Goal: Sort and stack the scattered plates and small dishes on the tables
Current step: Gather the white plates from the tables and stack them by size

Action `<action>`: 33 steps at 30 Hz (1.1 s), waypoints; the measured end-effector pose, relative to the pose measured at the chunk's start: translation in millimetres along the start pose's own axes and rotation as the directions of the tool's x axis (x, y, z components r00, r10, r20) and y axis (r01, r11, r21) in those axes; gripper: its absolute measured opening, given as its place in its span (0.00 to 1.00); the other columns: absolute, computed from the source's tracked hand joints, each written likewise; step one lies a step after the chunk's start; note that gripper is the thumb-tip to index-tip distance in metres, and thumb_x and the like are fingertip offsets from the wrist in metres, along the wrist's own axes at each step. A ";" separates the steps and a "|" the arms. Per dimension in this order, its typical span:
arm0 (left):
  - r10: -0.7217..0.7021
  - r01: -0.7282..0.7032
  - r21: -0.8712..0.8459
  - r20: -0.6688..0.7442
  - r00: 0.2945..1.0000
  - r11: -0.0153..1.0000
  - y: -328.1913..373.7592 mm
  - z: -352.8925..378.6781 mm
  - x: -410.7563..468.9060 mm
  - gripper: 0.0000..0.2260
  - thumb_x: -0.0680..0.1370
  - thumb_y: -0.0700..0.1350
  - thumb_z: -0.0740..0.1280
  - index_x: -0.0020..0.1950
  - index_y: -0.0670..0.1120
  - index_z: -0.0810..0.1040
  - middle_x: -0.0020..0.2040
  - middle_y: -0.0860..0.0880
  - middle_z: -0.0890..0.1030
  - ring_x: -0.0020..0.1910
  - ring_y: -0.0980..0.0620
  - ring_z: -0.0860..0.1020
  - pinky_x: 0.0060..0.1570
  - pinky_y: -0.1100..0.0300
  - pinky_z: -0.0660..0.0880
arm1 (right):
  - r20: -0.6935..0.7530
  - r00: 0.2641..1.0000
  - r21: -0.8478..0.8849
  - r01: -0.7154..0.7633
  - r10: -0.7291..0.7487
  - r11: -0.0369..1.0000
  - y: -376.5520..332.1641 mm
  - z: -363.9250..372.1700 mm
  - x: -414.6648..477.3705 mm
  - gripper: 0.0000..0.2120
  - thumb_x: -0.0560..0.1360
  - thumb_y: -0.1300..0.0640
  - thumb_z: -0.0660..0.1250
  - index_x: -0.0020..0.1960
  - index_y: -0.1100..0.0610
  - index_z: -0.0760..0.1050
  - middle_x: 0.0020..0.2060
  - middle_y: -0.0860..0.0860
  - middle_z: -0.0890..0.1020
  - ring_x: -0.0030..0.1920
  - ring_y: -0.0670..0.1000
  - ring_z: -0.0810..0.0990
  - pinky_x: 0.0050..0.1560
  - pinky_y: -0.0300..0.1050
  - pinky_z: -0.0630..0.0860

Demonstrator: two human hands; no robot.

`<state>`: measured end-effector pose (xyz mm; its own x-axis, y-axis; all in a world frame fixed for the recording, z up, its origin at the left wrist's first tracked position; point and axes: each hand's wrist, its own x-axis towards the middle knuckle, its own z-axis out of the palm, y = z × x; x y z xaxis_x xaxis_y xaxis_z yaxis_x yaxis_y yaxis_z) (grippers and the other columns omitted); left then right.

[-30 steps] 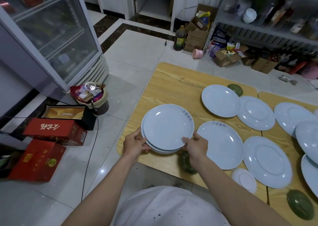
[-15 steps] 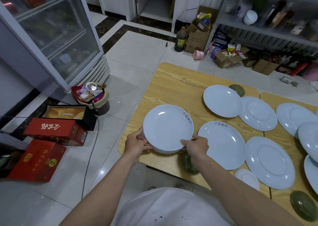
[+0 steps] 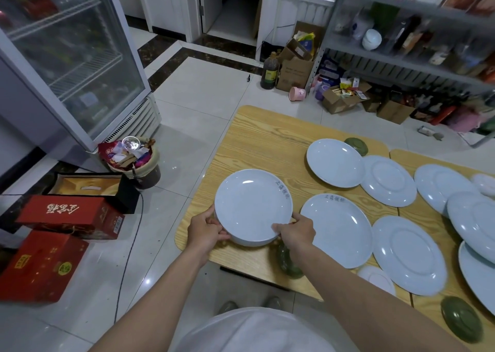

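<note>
A stack of pale blue plates [image 3: 253, 204] sits near the front left corner of the wooden table [image 3: 270, 137]. My left hand [image 3: 206, 228] grips its left rim and my right hand [image 3: 296, 231] grips its front right rim. Just right of the stack lies a single blue plate [image 3: 337, 231] with grey lettering. Several more blue plates [image 3: 408, 255] lie scattered to the right, some face down. A small white dish [image 3: 377, 279] lies at the front edge. Green small dishes [image 3: 460, 318] lie upside down; one green dish [image 3: 288, 260] is partly hidden under my right forearm.
A second wooden table [image 3: 428, 217] adjoins on the right. On the floor to the left stand red boxes [image 3: 40, 266], a full waste bin [image 3: 134, 161] and a glass-door fridge [image 3: 67, 57]. Shelves [image 3: 415, 43] and cardboard boxes [image 3: 294, 70] stand behind.
The upper plate, offset on the lower ones a second ago, now sits squarely on the stack. Both hands have stayed on the rim.
</note>
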<state>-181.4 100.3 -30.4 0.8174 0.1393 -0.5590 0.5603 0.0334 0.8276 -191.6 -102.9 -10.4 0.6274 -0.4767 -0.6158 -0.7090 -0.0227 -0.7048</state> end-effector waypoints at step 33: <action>0.526 -0.584 0.798 0.564 0.636 -0.150 103.0 225.0 -76.8 0.30 0.81 0.62 0.54 0.80 0.53 0.54 0.81 0.47 0.50 0.80 0.44 0.46 0.76 0.45 0.45 | 0.360 0.694 -0.879 0.476 -0.623 0.022 -72.3 -233.1 16.7 0.38 0.80 0.38 0.57 0.81 0.52 0.43 0.80 0.56 0.46 0.80 0.58 0.43 0.77 0.57 0.45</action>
<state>-156.3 -129.7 86.3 0.8904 -0.4523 0.0512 -0.4543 -0.8761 0.1614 -204.9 -314.0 112.4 0.9934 -0.0005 -0.1150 -0.0004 -1.0000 0.0007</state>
